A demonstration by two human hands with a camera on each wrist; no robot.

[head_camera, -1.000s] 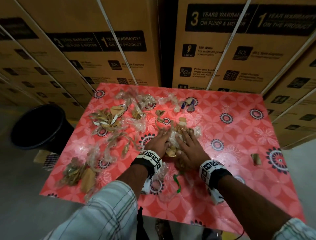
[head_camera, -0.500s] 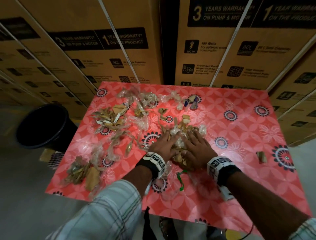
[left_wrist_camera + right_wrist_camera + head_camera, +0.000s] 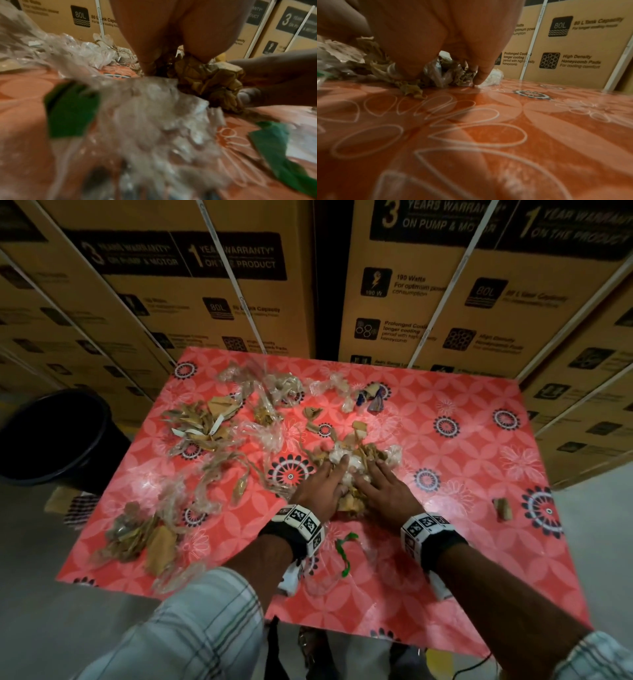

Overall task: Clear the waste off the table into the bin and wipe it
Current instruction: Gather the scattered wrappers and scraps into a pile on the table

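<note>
Head view: nearest lies a green strip [image 3: 343,553] in clear plastic, then the left hand [image 3: 320,486] and right hand [image 3: 383,491], palms down, fingers [image 3: 368,469] spread and curling round a heap of scraps [image 3: 356,455] mid-table. Over the last second the hands have slid slightly away from the body and closed in, bunching the heap tighter; I judge the gathering nearly ready for a lift. More waste [image 3: 202,426] lies scattered to the left on the table [image 3: 479,559], one scrap [image 3: 501,508] far right, and the black bin [image 3: 51,436] stands off the left edge. Behind, cartons [image 3: 445,285] read "3 YEARS WARRANTY ON PUMP & MOTOR", "1 YEAR WARRANTY ON THE PRODUCT", "80L", "190 Watts", "Prolonged Cooling".
</note>
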